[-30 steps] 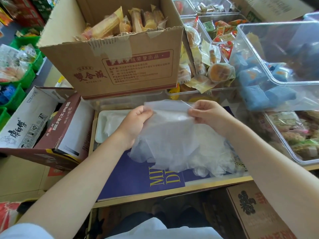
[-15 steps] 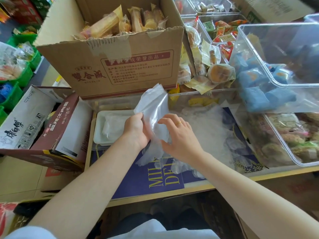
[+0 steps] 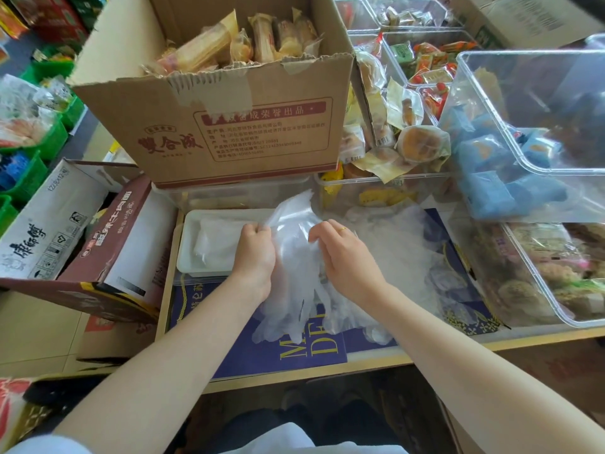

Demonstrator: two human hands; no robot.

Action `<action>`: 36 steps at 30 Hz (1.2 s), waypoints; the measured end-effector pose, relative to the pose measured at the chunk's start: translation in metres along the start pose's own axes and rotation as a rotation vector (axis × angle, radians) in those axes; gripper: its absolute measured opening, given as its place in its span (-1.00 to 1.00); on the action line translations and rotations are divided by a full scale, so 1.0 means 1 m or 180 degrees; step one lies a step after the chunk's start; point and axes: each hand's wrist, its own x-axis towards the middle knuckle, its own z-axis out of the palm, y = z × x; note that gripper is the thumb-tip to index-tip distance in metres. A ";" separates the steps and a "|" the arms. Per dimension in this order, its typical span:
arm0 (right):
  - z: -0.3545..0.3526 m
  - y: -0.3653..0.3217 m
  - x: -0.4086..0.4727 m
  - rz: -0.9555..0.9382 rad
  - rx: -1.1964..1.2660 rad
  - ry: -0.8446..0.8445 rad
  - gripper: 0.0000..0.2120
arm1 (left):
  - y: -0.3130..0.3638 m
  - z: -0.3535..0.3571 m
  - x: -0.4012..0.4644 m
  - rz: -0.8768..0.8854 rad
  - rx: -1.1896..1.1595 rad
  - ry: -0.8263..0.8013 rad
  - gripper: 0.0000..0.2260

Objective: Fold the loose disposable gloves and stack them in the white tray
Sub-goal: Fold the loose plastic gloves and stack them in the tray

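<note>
A clear disposable glove (image 3: 294,257) hangs between my two hands, cuff up and fingers trailing down onto the blue printed sheet (image 3: 294,352). My left hand (image 3: 255,253) pinches its left edge, and my right hand (image 3: 343,257), with a ring on it, pinches the right edge. Just left of my left hand sits the white tray (image 3: 188,253), with folded gloves (image 3: 217,240) lying inside. A loose heap of more clear gloves (image 3: 393,253) lies to the right of my right hand.
A big cardboard box of wrapped snacks (image 3: 235,126) stands right behind the tray. Clear plastic bins of packaged food (image 3: 540,273) line the right side. An open brown carton (image 3: 108,253) sits at the left. The table's wooden front edge (image 3: 360,365) runs below my forearms.
The glove was held spread wide between both hands, then folded in half. Both hands have since lowered with the narrower glove and sit close together beside the tray.
</note>
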 end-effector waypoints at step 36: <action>-0.031 -0.007 0.022 -0.0504 -0.1233 -0.0063 -0.57 | 0.033 -0.023 -0.020 0.0837 0.0906 -0.2246 -0.85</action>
